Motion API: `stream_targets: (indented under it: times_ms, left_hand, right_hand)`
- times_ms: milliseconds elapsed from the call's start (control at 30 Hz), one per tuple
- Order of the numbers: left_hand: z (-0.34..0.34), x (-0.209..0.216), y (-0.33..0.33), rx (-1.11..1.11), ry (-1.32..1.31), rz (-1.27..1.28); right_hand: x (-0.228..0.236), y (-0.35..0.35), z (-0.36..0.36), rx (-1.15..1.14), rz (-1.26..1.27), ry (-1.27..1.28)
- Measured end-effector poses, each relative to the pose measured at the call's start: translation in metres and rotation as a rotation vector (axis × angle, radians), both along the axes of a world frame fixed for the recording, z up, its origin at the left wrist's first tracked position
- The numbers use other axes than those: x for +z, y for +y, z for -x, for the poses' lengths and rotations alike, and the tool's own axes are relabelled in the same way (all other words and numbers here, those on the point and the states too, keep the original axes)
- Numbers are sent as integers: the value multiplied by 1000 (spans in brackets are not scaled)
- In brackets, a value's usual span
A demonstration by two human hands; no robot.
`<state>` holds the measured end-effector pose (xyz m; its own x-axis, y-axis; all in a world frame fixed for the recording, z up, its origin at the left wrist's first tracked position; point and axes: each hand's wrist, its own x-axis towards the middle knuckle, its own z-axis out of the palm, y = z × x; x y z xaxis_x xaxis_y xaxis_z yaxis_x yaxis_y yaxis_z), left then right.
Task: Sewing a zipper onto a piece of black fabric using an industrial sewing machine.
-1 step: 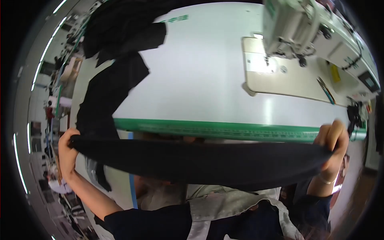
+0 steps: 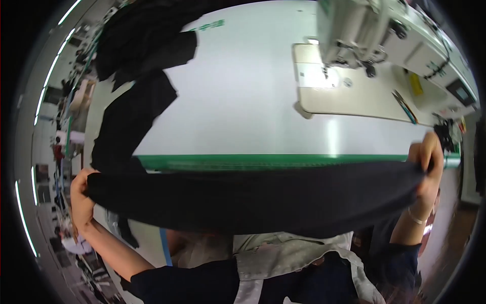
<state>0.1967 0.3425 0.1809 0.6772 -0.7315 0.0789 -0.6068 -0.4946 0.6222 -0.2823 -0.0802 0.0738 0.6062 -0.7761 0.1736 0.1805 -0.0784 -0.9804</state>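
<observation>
At the left, a pile of dark cloth (image 2: pixel 144 48) is heaped toward the far corner of the worktop (image 2: pixel 228 91), and another black piece (image 2: pixel 129 114) is laid along that side, its near end reaching down close to the left hand (image 2: pixel 82 195); by being kept to this edge, both seem to leave the middle of the surface free. In front of the worktop's green edge strip (image 2: pixel 223 163), and nearer the wearer's body, a long black cloth panel (image 2: pixel 253 200) is held up crosswise, with part of the strip hidden behind it. Because it is gripped at both ends, the panel appears to be kept spread and fairly taut, its upper edge almost straight and its lower edge bowed downward. Toward the right, a sewing machine (image 2: pixel 354 30) is stood over a pale bed plate (image 2: pixel 349 99), on which a small pointed hand tool (image 2: pixel 405 106) is laid, probably so that it can be reached easily from the right side. As for the hands, the left is closed around the panel's left end, with the fingers bent over the fabric and no gap seen between them and it. The right hand (image 2: pixel 428 164) is likewise closed, its fingers curled over the panel's right end; how the thumb is set there cannot be told through the blur. Neither hand is seen touching the worktop.
</observation>
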Motion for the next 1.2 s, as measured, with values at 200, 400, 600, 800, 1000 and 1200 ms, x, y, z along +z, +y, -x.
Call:
stream_targets:
  times_ms: [200,400,600,800,1000,1200]
  left_hand:
    - [-16,-83,-166,-294,564,-21]
    - [-37,-146,-228,-221,-457,-217]
    - [124,-173,-276,-360,-428,-335]
    - [77,-179,-302,-355,-487,-297]
    - [64,-180,-287,-458,-715,-24]
    - [90,-152,-157,-190,-811,42]
  right_hand:
    - [-41,-87,22,-181,629,647]
    - [-62,-99,-4,-314,728,618]
    - [-83,-120,-13,-357,880,644]
    - [-78,-140,-46,-391,967,761]
    - [-105,-175,15,-396,1317,914]
    - [-129,-187,144,-396,965,849]
